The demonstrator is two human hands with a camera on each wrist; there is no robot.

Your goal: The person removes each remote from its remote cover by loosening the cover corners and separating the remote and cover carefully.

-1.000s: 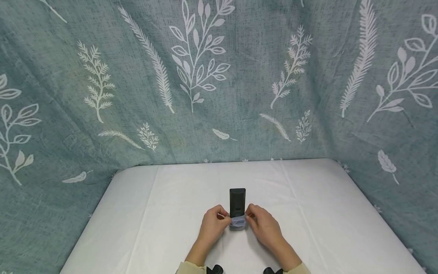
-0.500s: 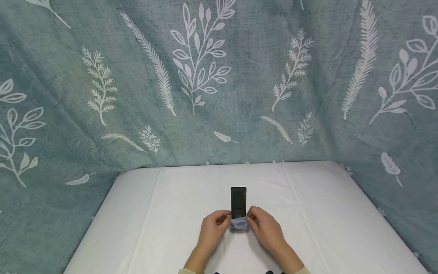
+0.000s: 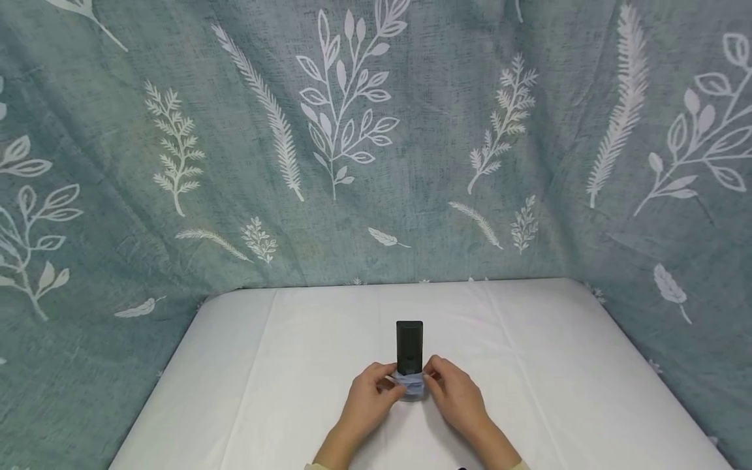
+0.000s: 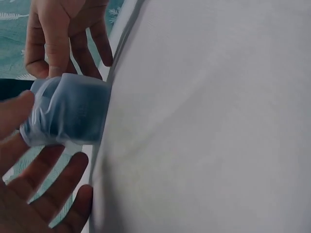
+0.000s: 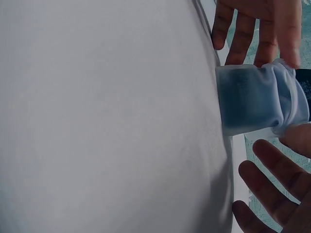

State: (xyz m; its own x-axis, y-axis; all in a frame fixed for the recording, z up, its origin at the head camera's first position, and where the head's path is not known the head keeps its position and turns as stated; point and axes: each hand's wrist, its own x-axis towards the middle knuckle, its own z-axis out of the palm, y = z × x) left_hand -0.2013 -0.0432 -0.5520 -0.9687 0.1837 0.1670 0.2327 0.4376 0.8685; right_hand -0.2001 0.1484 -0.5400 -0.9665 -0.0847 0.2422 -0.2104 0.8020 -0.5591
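A black remote control [image 3: 409,346] stands upright on the white-covered table, its lower end inside a translucent pale-blue sleeve [image 3: 411,385]. The sleeve is bunched in folds at its upper edge and smoother toward the base, as the left wrist view shows the sleeve [image 4: 82,109] close up. My left hand [image 3: 367,401] pinches the bunched rim on the left, thumb lying across the front. On the opposite side my right hand [image 3: 458,398] pinches the rim between thumb and index finger. In the right wrist view, the other fingers of my right hand [image 5: 277,184] spread loosely below the sleeve [image 5: 250,99].
A white cloth [image 3: 294,372] covers the table, with faint fold lines running front to back. Behind and at both sides hangs a blue-green curtain [image 3: 423,215] printed with white leaves.
My left thumb has moved from the sleeve's left edge onto its front. The right hand keeps nearly the same place. The remote control stays upright, and the head view has shifted slightly.
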